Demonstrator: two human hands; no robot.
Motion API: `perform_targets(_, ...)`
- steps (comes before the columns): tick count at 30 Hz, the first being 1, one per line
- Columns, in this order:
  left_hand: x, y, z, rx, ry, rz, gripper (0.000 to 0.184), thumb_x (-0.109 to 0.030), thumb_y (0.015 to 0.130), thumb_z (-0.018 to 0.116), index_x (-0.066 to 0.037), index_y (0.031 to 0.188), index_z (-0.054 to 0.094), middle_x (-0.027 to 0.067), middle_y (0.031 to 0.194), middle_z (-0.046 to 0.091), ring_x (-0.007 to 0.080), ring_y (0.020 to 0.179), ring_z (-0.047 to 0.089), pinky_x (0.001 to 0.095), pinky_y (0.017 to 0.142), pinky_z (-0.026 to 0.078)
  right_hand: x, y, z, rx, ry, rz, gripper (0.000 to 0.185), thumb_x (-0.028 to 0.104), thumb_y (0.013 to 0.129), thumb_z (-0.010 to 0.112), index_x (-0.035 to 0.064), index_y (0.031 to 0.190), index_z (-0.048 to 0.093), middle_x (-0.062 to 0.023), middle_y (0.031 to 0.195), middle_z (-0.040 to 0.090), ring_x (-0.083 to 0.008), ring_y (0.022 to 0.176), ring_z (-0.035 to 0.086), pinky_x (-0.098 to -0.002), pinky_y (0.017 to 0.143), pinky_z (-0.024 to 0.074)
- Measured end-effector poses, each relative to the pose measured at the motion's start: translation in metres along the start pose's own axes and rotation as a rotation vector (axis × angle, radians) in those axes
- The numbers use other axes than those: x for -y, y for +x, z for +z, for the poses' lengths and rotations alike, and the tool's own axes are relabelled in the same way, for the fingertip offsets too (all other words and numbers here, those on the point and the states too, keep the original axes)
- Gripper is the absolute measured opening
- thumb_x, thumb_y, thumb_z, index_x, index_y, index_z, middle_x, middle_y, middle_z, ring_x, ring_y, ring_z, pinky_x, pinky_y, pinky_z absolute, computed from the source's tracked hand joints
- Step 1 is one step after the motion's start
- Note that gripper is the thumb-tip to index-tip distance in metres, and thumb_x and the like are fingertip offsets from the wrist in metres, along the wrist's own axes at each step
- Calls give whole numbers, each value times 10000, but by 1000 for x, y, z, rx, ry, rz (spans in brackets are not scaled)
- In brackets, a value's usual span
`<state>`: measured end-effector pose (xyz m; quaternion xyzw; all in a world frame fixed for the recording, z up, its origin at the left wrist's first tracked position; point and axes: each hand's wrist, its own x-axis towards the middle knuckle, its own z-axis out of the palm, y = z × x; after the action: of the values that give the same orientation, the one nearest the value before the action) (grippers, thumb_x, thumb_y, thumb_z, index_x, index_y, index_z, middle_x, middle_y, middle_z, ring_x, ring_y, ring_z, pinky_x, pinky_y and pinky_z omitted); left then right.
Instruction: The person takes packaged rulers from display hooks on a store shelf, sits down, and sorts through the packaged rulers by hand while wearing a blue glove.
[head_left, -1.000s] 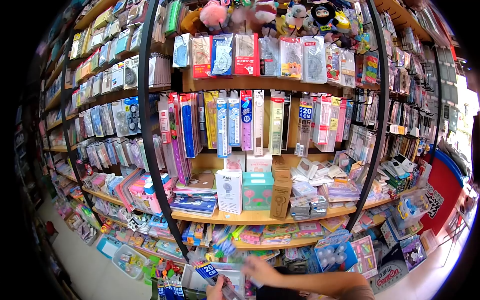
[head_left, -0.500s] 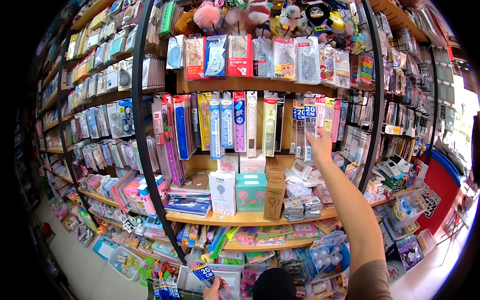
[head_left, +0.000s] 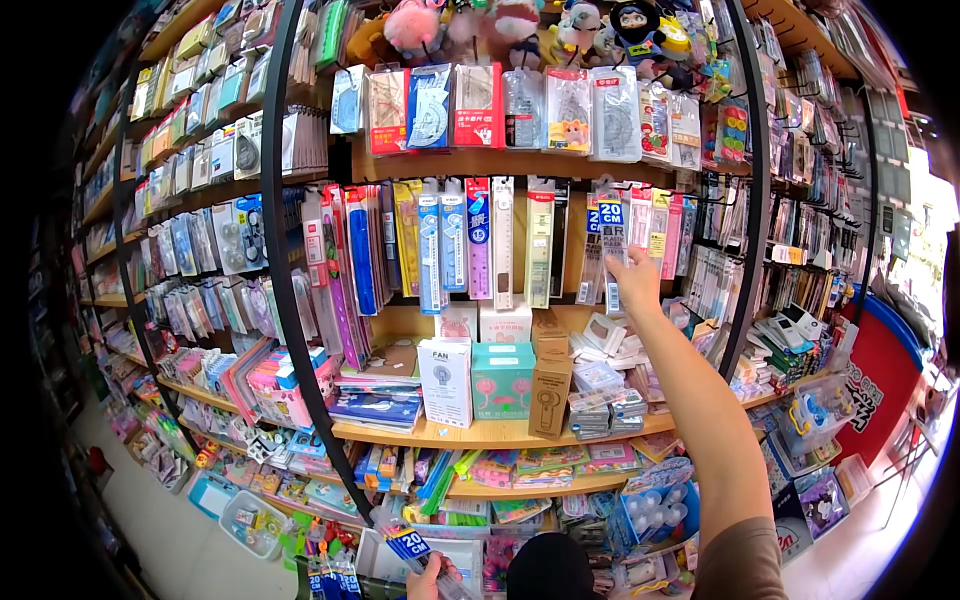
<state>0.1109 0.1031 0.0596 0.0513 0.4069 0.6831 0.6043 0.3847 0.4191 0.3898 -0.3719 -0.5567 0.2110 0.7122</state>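
My right hand [head_left: 633, 278] is raised to the middle rack, its fingers closed on the lower part of a clear ruler pack [head_left: 611, 232] with a blue "20 CM" label. That pack is among similar ones at the hook. Low in front, my left hand [head_left: 425, 578] grips more ruler packs [head_left: 408, 545] with the same blue label, tilted to the left. Further "20 CM" packs [head_left: 332, 582] lie at the bottom left, below a grey tray [head_left: 455, 548].
A black upright post [head_left: 290, 250] stands left of the rulers, another [head_left: 757, 200] to the right. A wooden shelf [head_left: 490, 438] below holds a white fan box [head_left: 446, 383], a green box [head_left: 503, 380] and a brown box [head_left: 549, 398]. Plush toys hang above.
My right hand has gone from low beside my left hand up to the hanging ruler packs, and since then shifted slightly with the pack. My left hand stays low with its packs.
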Motion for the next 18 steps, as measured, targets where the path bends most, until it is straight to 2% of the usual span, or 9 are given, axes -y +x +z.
perform_targets(3,0,0,-1,13,-9,-3,182,-187,791,636,-35,849,554,48,735,553,164,635,545,273,565,472,4,1,0,-13,-19,-47,465,70,723,653,-47,1138,480,-136,833,603,-151,655,569,-277,559,470)
perform_targets(6,-2,-3,1,20,-17,-14,181,-184,789,638,-36,849,554,47,736,554,164,638,547,274,569,475,23,-8,-1,31,108,34,500,39,721,646,-43,1175,454,-137,843,595,-141,613,563,-286,504,473)
perform_targets(12,-1,0,-2,12,-23,-8,190,-184,779,650,-36,851,554,47,743,555,166,652,548,279,580,476,23,0,-3,36,-26,-37,525,23,717,639,-5,1205,447,-128,842,590,-139,579,557,-282,467,468)
perform_targets(15,-1,-1,-1,15,-20,-3,198,-188,776,653,-36,857,555,50,752,557,170,665,548,285,591,477,10,12,-2,50,-123,-42,520,40,719,638,16,1208,460,-135,886,593,-138,647,572,-277,530,483)
perform_targets(18,-1,0,-4,32,-6,2,205,-193,781,647,-35,873,555,54,765,560,175,675,548,290,600,478,28,-2,1,78,-69,106,497,59,718,631,31,1193,485,-178,970,595,-189,796,596,-302,684,488)
